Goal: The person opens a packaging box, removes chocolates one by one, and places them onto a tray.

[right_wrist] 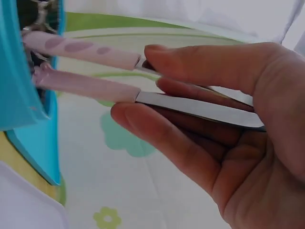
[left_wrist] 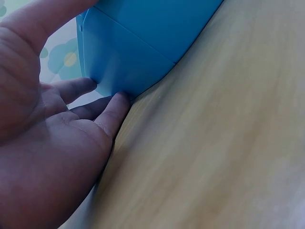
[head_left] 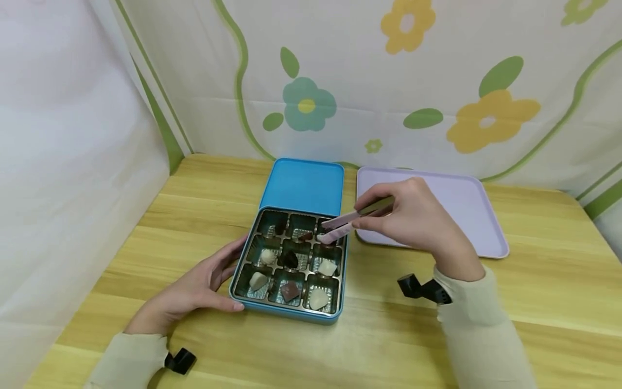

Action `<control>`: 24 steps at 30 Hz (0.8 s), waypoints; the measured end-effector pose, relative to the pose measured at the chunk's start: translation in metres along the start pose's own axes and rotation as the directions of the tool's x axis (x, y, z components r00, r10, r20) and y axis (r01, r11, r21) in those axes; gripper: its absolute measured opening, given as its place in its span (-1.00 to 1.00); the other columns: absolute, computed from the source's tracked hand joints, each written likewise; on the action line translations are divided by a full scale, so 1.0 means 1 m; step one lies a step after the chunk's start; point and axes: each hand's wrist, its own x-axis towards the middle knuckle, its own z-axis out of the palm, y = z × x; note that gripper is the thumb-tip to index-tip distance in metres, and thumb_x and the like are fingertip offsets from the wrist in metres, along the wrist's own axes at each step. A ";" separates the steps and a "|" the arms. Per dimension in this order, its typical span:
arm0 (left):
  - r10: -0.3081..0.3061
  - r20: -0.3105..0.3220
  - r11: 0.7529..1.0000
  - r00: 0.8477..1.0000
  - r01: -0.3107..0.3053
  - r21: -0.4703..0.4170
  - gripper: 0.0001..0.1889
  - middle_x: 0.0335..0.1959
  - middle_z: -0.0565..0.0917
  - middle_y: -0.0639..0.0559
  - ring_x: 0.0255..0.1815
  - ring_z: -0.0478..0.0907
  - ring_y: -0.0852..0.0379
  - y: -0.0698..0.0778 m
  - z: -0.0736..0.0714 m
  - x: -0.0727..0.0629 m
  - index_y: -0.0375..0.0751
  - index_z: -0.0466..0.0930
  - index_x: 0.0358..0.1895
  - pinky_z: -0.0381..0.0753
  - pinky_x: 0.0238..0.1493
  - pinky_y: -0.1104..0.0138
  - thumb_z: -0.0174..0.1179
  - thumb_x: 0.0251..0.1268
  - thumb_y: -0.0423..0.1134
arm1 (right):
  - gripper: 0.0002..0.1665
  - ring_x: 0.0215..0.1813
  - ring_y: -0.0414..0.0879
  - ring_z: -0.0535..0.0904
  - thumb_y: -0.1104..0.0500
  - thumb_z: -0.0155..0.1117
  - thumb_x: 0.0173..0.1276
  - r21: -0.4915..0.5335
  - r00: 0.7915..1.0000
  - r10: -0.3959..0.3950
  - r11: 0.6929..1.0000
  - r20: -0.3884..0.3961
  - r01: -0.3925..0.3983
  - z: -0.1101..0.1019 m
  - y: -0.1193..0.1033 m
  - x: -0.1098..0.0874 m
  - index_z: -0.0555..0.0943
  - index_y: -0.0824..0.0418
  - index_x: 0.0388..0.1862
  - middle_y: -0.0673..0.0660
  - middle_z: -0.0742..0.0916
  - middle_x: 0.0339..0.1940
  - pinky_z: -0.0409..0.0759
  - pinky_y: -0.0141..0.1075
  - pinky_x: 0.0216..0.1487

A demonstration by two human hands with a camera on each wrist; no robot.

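Observation:
My right hand (head_left: 413, 216) pinches metal tongs (right_wrist: 205, 107) with pale pink tips between thumb and fingers. The tong tips stand apart, reaching into the back right compartment of a blue tin (head_left: 286, 312); whether they touch a piece there cannot be made out. The tin's divided insert holds several chocolates, such as a white one (head_left: 319, 298), a brown one (head_left: 290, 291) and a dark one (head_left: 289, 259). My left hand (head_left: 199, 286) rests against the tin's left side, thumb at the front left corner. In the left wrist view its extended fingers (left_wrist: 114, 112) touch the blue wall.
The tin's blue lid (head_left: 303, 186) lies open behind it. A pale purple tray (head_left: 457, 197) is on the wooden table (head_left: 389, 340) to the right, partly behind my right hand. A flowered curtain (head_left: 350, 70) hangs at the table's back edge.

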 end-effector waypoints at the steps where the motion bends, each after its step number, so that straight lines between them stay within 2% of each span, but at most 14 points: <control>1: 0.002 -0.001 1.000 1.000 -0.002 0.000 0.28 0.84 -0.24 -0.20 0.76 -0.07 -0.32 0.000 0.000 0.000 0.03 -0.19 0.82 0.38 0.49 0.56 0.55 0.18 -0.46 | -0.84 -0.38 -0.19 0.82 0.24 0.69 0.22 0.010 1.000 -0.003 1.000 -0.026 0.004 -0.004 0.001 -0.001 0.87 0.07 -0.24 0.01 0.89 -0.35 0.72 -0.38 -0.32; 4: 0.009 -0.004 1.000 1.000 -0.009 0.003 0.28 0.83 -0.23 -0.22 0.76 -0.03 -0.26 0.000 0.000 0.000 0.02 -0.19 0.82 0.39 0.49 0.55 0.55 0.17 -0.47 | -0.81 -0.40 -0.19 0.79 0.21 0.73 0.19 0.040 0.993 0.019 0.999 -0.117 -0.014 -0.018 0.004 -0.005 0.88 0.06 -0.23 0.04 0.88 -0.34 0.71 -0.41 -0.36; 6: 0.012 -0.004 1.000 1.000 -0.012 0.004 0.28 0.83 -0.23 -0.23 0.76 0.00 -0.23 0.000 0.000 0.001 0.01 -0.19 0.82 0.40 0.49 0.55 0.55 0.17 -0.47 | -0.79 -0.38 -0.22 0.79 0.19 0.73 0.20 0.049 0.980 0.059 0.997 -0.188 -0.051 -0.028 0.010 -0.006 0.88 0.08 -0.19 -0.01 0.88 -0.32 0.71 -0.44 -0.35; 8: 0.015 -0.004 1.000 1.000 -0.015 0.006 0.28 0.83 -0.22 -0.24 0.76 0.03 -0.20 0.000 -0.001 0.001 0.01 -0.19 0.82 0.40 0.49 0.54 0.55 0.17 -0.47 | -0.76 -0.36 -0.29 0.79 0.16 0.73 0.21 0.070 0.958 0.125 0.991 -0.260 -0.111 -0.035 0.018 -0.006 0.88 0.12 -0.14 -0.14 0.87 -0.34 0.71 -0.47 -0.33; 11: 0.015 -0.005 1.000 1.000 -0.015 0.003 0.29 0.83 -0.22 -0.23 0.75 0.07 -0.07 0.000 -0.002 0.002 0.00 -0.18 0.82 0.40 0.49 0.54 0.56 0.16 -0.48 | -0.67 -0.33 -0.45 0.78 0.10 0.71 0.24 0.081 0.906 0.207 0.978 -0.369 -0.191 -0.041 0.034 -0.002 0.86 0.18 -0.06 -0.34 0.82 -0.36 0.69 -0.54 -0.29; 13: 0.018 -0.006 1.000 1.000 -0.018 0.000 0.29 0.83 -0.22 -0.23 0.74 0.11 0.06 -0.001 -0.003 0.002 0.00 -0.18 0.81 0.40 0.49 0.54 0.56 0.15 -0.48 | -0.64 -0.34 -0.58 0.73 0.08 0.69 0.25 0.072 0.864 0.230 0.972 -0.448 -0.222 -0.039 0.046 0.004 0.85 0.22 -0.04 -0.24 0.86 -0.33 0.66 -0.60 -0.28; 15: 0.021 -0.004 1.000 1.000 -0.021 -0.006 0.29 0.83 -0.23 -0.24 0.71 0.14 0.18 -0.002 -0.003 0.002 -0.01 -0.18 0.81 0.40 0.49 0.54 0.56 0.15 -0.48 | -0.64 -0.37 -0.69 0.66 0.09 0.67 0.27 0.052 0.827 0.234 0.969 -0.512 -0.242 -0.032 0.057 0.010 0.84 0.26 -0.04 -0.02 0.91 -0.24 0.62 -0.66 -0.29; 17: 0.020 -0.001 1.000 1.000 -0.020 -0.015 0.29 0.83 -0.24 -0.24 0.70 0.15 0.24 -0.003 -0.003 0.002 0.00 -0.19 0.81 0.41 0.49 0.54 0.55 0.16 -0.48 | -0.65 -0.38 -0.73 0.62 0.11 0.64 0.28 0.039 0.799 0.236 0.965 -0.553 -0.258 -0.023 0.068 0.017 0.84 0.29 -0.04 0.23 0.90 -0.15 0.58 -0.70 -0.29; 19: 0.018 0.002 1.000 1.000 -0.018 -0.020 0.28 0.83 -0.24 -0.26 0.72 0.14 0.18 -0.005 -0.002 0.002 -0.01 -0.19 0.82 0.41 0.49 0.53 0.55 0.17 -0.48 | -0.64 -0.32 -0.60 0.71 0.13 0.62 0.30 0.028 0.785 0.240 0.962 -0.571 -0.273 -0.015 0.078 0.021 0.82 0.32 -0.02 0.36 0.88 -0.08 0.54 -0.72 -0.29; 22: 0.010 -0.003 1.000 1.000 -0.010 -0.025 0.28 0.83 -0.22 -0.25 0.75 0.08 -0.05 -0.007 -0.002 0.002 0.02 -0.19 0.82 0.42 0.48 0.53 0.55 0.17 -0.47 | -0.61 -0.17 -0.17 0.89 0.14 0.61 0.32 0.032 0.778 0.248 0.959 -0.577 -0.282 -0.004 0.088 0.026 0.80 0.35 0.02 0.38 0.88 -0.07 0.50 -0.75 -0.30; 24: 0.008 -0.008 1.000 1.000 -0.008 -0.021 0.28 0.83 -0.20 -0.24 0.76 0.02 -0.22 -0.006 -0.002 0.003 0.02 -0.18 0.82 0.42 0.48 0.53 0.55 0.17 -0.46 | -0.60 -0.05 0.11 0.89 0.16 0.61 0.34 0.029 0.775 0.241 0.961 -0.584 -0.277 0.001 0.094 0.028 0.78 0.37 0.05 0.36 0.88 -0.07 0.48 -0.77 -0.30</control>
